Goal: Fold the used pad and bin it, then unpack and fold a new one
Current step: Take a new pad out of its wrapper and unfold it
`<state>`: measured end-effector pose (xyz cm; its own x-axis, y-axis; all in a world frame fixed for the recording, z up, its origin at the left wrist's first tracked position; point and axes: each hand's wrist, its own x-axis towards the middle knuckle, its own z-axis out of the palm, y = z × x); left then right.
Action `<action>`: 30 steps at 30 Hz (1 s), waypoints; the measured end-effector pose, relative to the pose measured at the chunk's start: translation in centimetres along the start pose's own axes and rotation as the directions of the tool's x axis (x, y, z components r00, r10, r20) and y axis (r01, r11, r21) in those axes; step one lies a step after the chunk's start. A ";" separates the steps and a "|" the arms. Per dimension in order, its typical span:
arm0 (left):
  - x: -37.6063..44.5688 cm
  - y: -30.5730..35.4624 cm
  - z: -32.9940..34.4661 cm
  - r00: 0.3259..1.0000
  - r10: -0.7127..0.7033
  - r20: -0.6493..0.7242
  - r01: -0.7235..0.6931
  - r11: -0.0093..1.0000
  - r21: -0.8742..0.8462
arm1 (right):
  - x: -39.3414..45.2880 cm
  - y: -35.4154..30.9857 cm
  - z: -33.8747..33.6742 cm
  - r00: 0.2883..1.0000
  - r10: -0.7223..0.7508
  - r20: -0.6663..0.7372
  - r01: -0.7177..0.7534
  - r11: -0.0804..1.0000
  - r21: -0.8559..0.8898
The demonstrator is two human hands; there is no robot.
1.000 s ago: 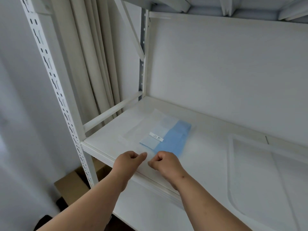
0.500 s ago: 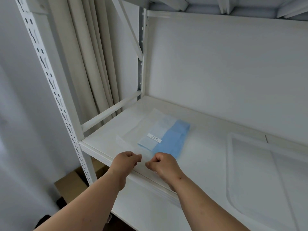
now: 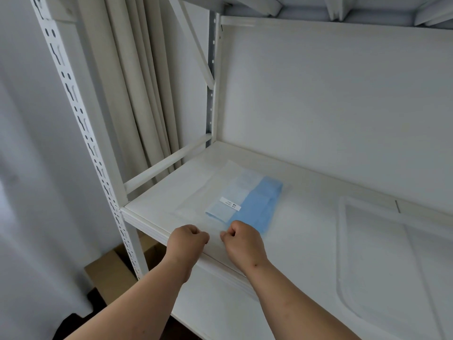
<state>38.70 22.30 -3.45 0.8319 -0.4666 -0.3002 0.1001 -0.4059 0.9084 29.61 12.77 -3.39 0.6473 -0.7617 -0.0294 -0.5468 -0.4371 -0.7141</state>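
since a second ago both fists have slid a little nearer the shelf's front lip, and the clear packet has come along with them, sitting slightly closer to me; the pinch looks unchanged.

taking the packet (image 3: 235, 195) as my landmark and going left to right: far left of it stands the slotted upright (image 3: 81, 123) of the rack, with pale curtain folds (image 3: 137, 82) behind and a cardboard box (image 3: 110, 271) low on the floor. my left hand (image 3: 187, 240) is curled shut at the packet's near edge, thumb and forefinger pressed together on what seems to be the film, though the film is too clear to be sure. my right hand (image 3: 242, 239) is closed the same way just beside it, a small gap between the two. beyond my knuckles, inside the packet, lies the new pad (image 3: 257, 204), folded, blue with a paler strip and a small white label (image 3: 230, 203). right of the packet, well apart, a shallow white tray (image 3: 343, 241) rests on the shelf (image 3: 306, 187).

no used pad or bin is in sight, so i judge the unpacking step is in hand: i am set to tear or peel the packet open. next i would need to pull my hands apart firmly while keeping the packet from slipping off the lip, then draw the pad out.
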 end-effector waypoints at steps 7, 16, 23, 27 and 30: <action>-0.6 -0.1 0.2 0.999 -0.001 -0.055 0.001 1.000 0.004 | -0.3 -0.5 0.8 0.999 -0.017 -0.034 0.012 0.987 -0.159; -0.9 -0.1 -0.3 0.999 0.032 0.009 -0.033 0.999 0.025 | -0.1 -2.1 -0.6 0.981 -0.103 0.165 0.148 0.946 -0.290; -0.9 -0.2 -0.6 0.998 0.015 0.060 -0.015 1.000 0.004 | 0.8 -3.4 -0.5 0.956 -0.190 0.221 0.253 0.919 -0.302; 0.5 -0.7 -1.3 0.998 -0.028 -0.049 0.023 0.994 -0.110 | 0.3 -3.1 -0.3 0.940 -0.214 0.265 0.272 0.939 -0.208; 1.3 -0.7 -2.0 0.994 -0.030 -0.101 0.019 0.994 -0.112 | -0.2 -2.9 -0.3 0.932 -0.220 0.290 0.268 0.953 -0.140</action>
<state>40.80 23.51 -3.91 0.8793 -0.3725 -0.2969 0.1765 -0.3240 0.9294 30.93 14.01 -1.10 0.8769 -0.4751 -0.0731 -0.4219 -0.6877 -0.5909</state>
